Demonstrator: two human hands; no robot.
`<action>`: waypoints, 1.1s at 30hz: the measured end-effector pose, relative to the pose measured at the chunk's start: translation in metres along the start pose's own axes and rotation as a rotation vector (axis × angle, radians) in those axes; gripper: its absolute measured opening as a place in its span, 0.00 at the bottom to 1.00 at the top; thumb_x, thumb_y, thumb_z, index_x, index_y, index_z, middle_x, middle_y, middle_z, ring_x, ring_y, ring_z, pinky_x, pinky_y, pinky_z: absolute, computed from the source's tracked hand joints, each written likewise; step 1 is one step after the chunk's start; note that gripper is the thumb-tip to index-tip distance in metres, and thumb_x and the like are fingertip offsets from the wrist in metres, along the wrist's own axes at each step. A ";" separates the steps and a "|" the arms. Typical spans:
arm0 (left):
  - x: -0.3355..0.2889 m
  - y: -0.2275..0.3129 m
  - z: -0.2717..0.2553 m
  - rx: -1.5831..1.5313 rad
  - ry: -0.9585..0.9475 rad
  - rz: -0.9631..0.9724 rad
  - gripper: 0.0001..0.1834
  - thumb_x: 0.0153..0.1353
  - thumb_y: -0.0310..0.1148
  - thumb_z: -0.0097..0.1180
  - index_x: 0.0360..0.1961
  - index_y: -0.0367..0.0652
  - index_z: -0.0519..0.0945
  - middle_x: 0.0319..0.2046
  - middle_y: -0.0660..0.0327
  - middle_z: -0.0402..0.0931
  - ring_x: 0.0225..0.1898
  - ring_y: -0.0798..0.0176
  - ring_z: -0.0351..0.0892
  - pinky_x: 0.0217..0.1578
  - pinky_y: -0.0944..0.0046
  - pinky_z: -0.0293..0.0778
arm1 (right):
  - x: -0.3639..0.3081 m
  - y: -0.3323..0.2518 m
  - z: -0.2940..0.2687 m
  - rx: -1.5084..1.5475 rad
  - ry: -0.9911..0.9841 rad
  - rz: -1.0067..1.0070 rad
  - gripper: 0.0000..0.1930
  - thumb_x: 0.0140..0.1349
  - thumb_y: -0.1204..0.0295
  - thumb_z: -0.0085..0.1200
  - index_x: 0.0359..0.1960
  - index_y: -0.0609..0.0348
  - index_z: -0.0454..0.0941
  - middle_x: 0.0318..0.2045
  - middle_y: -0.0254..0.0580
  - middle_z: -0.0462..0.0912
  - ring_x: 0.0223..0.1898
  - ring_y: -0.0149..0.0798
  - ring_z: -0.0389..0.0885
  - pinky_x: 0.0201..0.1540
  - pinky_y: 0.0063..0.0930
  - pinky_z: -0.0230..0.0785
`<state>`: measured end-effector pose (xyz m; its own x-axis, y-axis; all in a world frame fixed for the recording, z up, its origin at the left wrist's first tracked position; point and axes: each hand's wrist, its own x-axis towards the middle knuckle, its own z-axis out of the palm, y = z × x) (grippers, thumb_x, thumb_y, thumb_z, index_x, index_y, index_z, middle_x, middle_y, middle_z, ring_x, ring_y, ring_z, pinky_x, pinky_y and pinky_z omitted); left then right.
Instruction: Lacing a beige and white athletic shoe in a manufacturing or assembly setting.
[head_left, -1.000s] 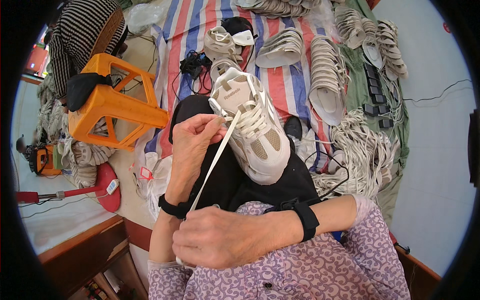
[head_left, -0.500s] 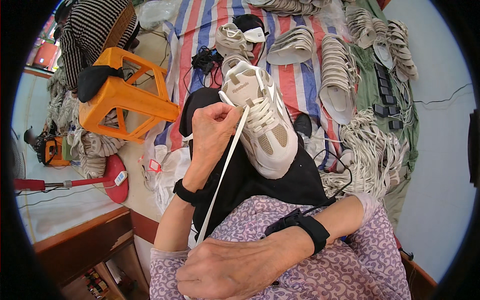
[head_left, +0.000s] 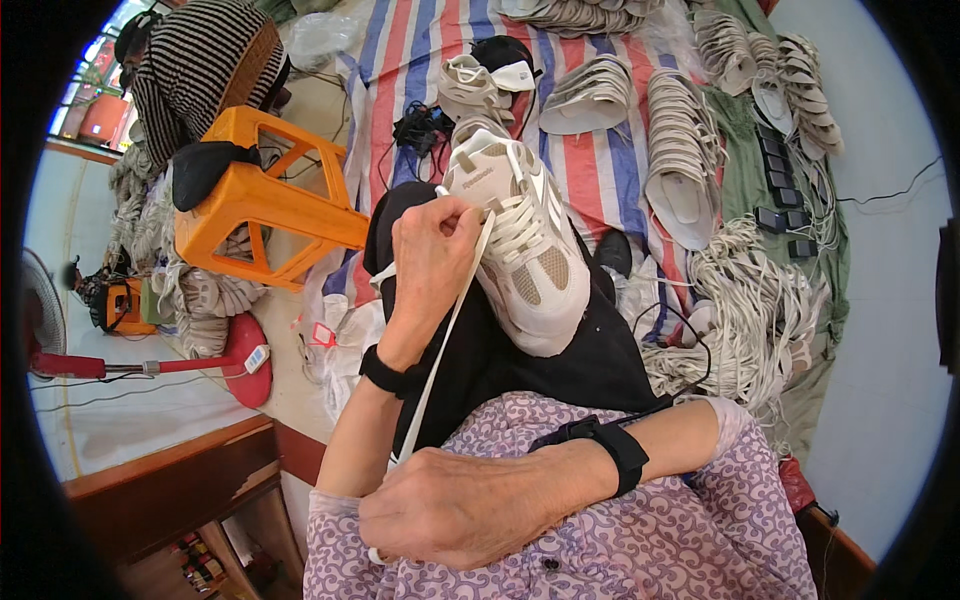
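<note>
A white and beige sneaker (head_left: 540, 300) lies across my black-trousered lap, its toe pointing toward me. White lacing crosses its tongue. My left hand (head_left: 430, 255) is beside the upper eyelets, with thumb and forefinger pinched on the shoelace (head_left: 448, 330). From there the lace runs taut, down and to the left, to my right hand (head_left: 440, 505). That hand is closed in a fist in front of my patterned top, knuckles up, its fingertips hidden beneath. A small white bit shows under the fist. Each wrist wears a black band.
An orange plastic stool (head_left: 270, 200) with a black cap stands at left, near a person in stripes (head_left: 200, 75). Stacked shoe uppers (head_left: 683, 150) lie on the striped sheet (head_left: 590, 165). A heap of white laces (head_left: 750, 310) is at right, a red fan base (head_left: 250, 360) at left.
The scene has shifted slightly rightward in the picture. Both hands keep their grip on the lace, in nearly the same place relative to the sneaker.
</note>
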<state>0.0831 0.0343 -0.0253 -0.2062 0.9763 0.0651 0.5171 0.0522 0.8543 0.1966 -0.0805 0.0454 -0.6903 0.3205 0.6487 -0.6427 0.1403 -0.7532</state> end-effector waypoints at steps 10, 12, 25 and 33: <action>-0.005 0.004 0.007 0.198 0.094 0.142 0.05 0.57 0.25 0.59 0.28 0.33 0.78 0.17 0.52 0.78 0.19 0.54 0.81 0.24 0.61 0.72 | -0.012 0.004 -0.004 0.009 -0.009 0.028 0.12 0.60 0.77 0.56 0.23 0.66 0.66 0.20 0.45 0.66 0.23 0.47 0.73 0.24 0.39 0.62; -0.004 0.006 0.008 0.264 0.098 0.169 0.05 0.57 0.24 0.58 0.27 0.33 0.78 0.17 0.52 0.78 0.20 0.52 0.80 0.23 0.59 0.72 | -0.012 0.003 -0.008 0.006 -0.006 0.021 0.12 0.60 0.77 0.56 0.23 0.66 0.66 0.20 0.45 0.67 0.22 0.47 0.73 0.24 0.39 0.63; 0.011 0.014 0.012 0.418 0.028 0.157 0.05 0.57 0.25 0.56 0.26 0.34 0.77 0.21 0.46 0.78 0.27 0.40 0.80 0.30 0.47 0.73 | -0.012 0.013 -0.020 -0.128 0.022 0.024 0.10 0.58 0.76 0.57 0.25 0.65 0.68 0.22 0.47 0.70 0.24 0.49 0.76 0.25 0.38 0.65; 0.007 0.016 0.007 0.527 0.012 0.234 0.05 0.56 0.26 0.56 0.25 0.34 0.78 0.20 0.45 0.77 0.27 0.39 0.80 0.29 0.47 0.74 | -0.016 0.009 -0.031 -0.161 0.064 0.092 0.10 0.60 0.74 0.58 0.27 0.64 0.69 0.24 0.45 0.70 0.24 0.47 0.75 0.25 0.38 0.65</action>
<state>0.0957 0.0436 -0.0151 -0.0447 0.9721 0.2302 0.8934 -0.0642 0.4446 0.2122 -0.0552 0.0243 -0.7180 0.3972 0.5715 -0.5124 0.2539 -0.8203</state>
